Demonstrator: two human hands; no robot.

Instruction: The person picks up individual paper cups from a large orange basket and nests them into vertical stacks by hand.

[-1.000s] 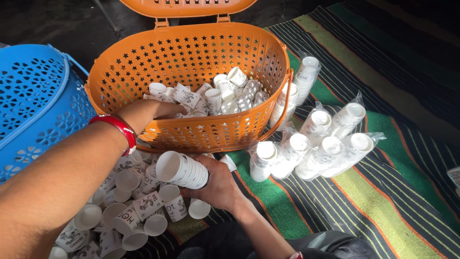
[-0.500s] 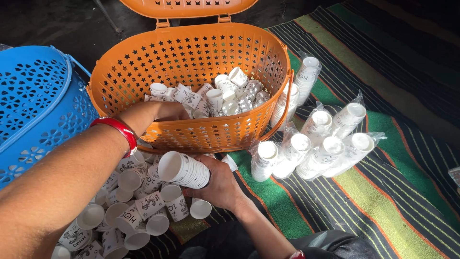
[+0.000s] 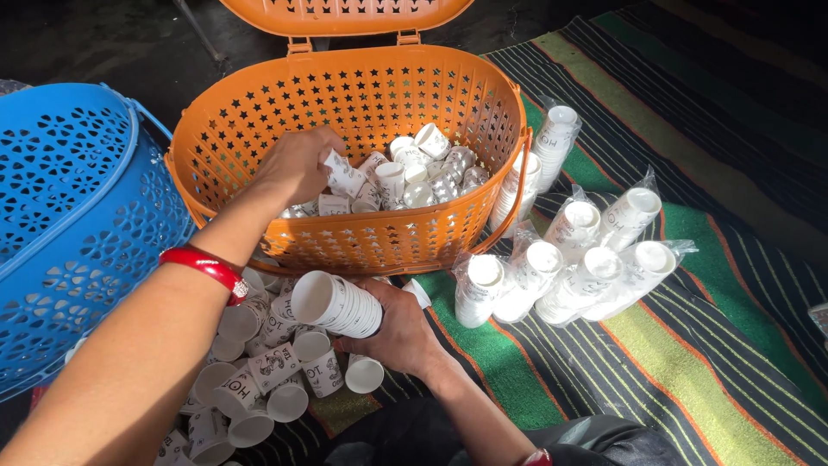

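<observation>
On the floor, a striped mat (image 3: 690,362) lies under everything. At the left stands a blue basket (image 3: 69,224), and just beside it an orange basket (image 3: 379,112) with its lid open, holding loose paper cups (image 3: 414,173). Wrapped cup stacks (image 3: 561,267) lie on the mat right of the orange basket, two more leaning against its side. A heap of loose cups (image 3: 259,371) sits in front of the baskets. The left hand (image 3: 297,164), a red bangle (image 3: 205,266) on its wrist, reaches into the orange basket with fingers closed on a single cup (image 3: 343,175). The right hand (image 3: 401,328) is clamped around a stack of nested cups (image 3: 336,304), held on its side just above the heap.
</observation>
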